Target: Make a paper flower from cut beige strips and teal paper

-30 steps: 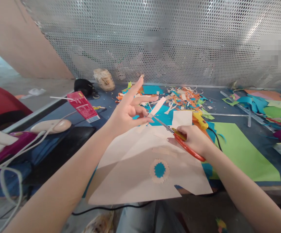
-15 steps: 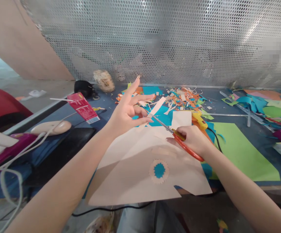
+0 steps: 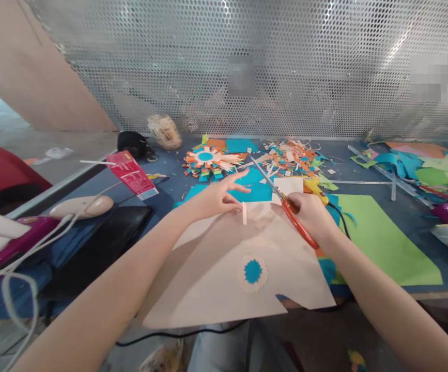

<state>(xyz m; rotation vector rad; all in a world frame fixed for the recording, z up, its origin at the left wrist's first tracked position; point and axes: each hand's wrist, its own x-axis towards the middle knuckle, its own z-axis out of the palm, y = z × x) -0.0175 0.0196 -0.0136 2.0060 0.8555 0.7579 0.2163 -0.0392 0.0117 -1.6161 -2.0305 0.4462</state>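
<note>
My left forearm (image 3: pixel 130 276) and right forearm (image 3: pixel 382 299) slant forward and inward. My left grip (image 3: pixel 221 198) pinches at the thumb, two fingers stretched out to the right; my right grip (image 3: pixel 313 216) is curled, fingers bent.

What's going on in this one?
A person is working with paper at a cluttered table. The left hand pinches a small pale strip above a large pale sheet. The right hand holds orange-handled scissors, their blades apart from the strip and pointing toward the far side. Beyond the hands lie a fringed paper flower and a heap of cut scraps.
</note>
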